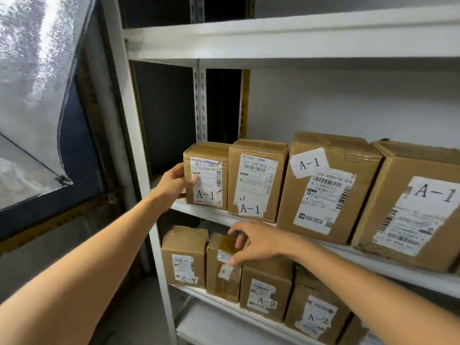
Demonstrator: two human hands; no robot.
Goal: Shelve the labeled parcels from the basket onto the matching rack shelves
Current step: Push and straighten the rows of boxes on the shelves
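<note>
**Shelving in progress, head view.** The left grip (174, 185) is clamping the end A-1 parcel (210, 155), with the thumb on its label face and the fingers wrapping its left side. This parcel is standing upright at the left end of the A-1 shelf (373, 265), touching the neighbouring A-1 parcel (256, 180).

The right grip (258, 242) is pinching the top front edge of the small A-2 parcel (221, 280). It is standing on the A-2 shelf (224, 305) between other A-2 parcels. The basket is not showing.

**Likely hazards:**
- The end A-1 parcel is sitting beside the rack's open left side, so a sideways tug or a careless release could be tipping it off the shelf.
- The small A-2 parcel's label is looking torn, so thumb pressure could be peeling it further.
- With attention dividing between two shelves, either parcel could be sliding forward over its lip.
</note>
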